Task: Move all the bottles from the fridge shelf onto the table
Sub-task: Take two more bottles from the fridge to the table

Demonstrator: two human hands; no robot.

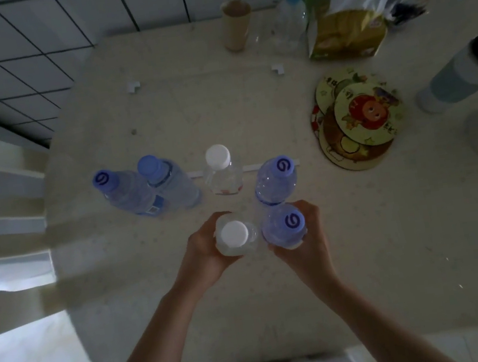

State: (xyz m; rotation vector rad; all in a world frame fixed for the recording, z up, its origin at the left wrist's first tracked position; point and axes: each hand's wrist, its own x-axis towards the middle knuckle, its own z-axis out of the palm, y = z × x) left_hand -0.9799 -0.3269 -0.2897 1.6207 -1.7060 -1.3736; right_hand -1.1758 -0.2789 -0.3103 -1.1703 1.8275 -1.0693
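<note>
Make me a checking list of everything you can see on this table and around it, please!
Surface: pale speckled table, white tape marks.
Job's things: four bottles standing; two blue-capped at left touching, one white-capped in the middle, one blue-capped to its right. Two more held.
Clutter: stack of coasters, paper cup, spray bottle, snack bag, tumbler.
Hands: left hand holds white-capped bottle; right hand holds blue-capped bottle.
Cables: nothing seen.
Surroundings: tiled wall, chair at left.
</note>
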